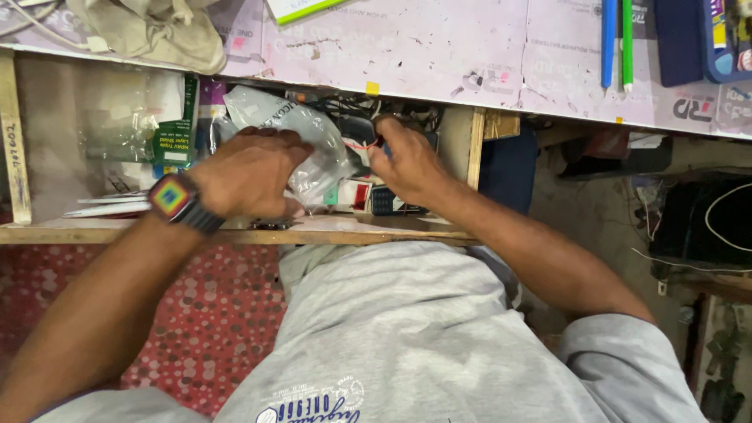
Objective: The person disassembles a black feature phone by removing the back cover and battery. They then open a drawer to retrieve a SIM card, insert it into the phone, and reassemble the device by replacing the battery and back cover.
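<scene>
Closed around a grey plastic bag [301, 141], the left hand [249, 171] grips it on the wooden shelf [117, 233] under the counter [407, 55]. Just beside it, the right hand [406, 160] pinches thin red wires [362, 146] (fingertips curled, partly hidden) among small parts at the shelf's back. Farther off, blue and green pens [617, 39] lie on the counter.

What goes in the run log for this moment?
left hand: gripping plastic bag | right hand: pinching red wire | place: shelf under worktop
</scene>
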